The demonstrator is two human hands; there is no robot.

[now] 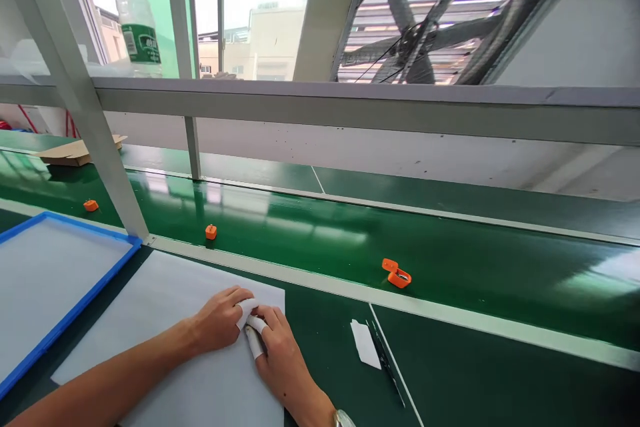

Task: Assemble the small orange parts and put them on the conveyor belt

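Observation:
My left hand [220, 319] and my right hand [286, 355] meet above a large white sheet [200, 293], their fingertips pressed together. White wrapping shows around some of the fingers on both hands. Both hands are closed, and anything small between the fingertips is hidden from me. Beneath them, the sheet lies on the dark green table, near its upper right corner. To the right of my hands are a small white card [365, 344] and a thin black pen-like tool [387, 363].
A blue-edged white panel [65, 307] lies at left. On the glossy green conveyor belt [300, 233] sit an open orange case [397, 273] and two smaller orange pieces, one here [211, 232]. A grey post [107, 127] rises at left. Cardboard [75, 152] lies behind it.

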